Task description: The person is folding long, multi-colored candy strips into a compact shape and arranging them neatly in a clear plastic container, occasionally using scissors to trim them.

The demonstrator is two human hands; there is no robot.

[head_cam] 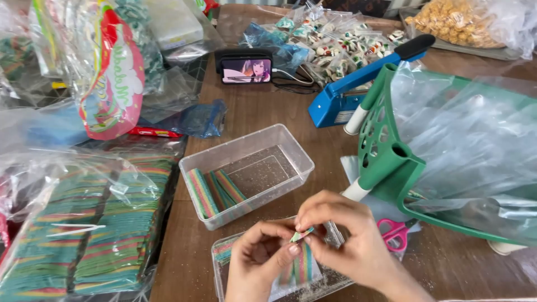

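Both hands meet over a shallow clear tray: the left hand and the right hand each pinch a rainbow-striped candy strip between thumb and fingers. Just right of the right hand lie pink scissors. Beyond the hands stands a clear plastic box with more strips; a green basket rises to the right, a blue heat sealer farther off.
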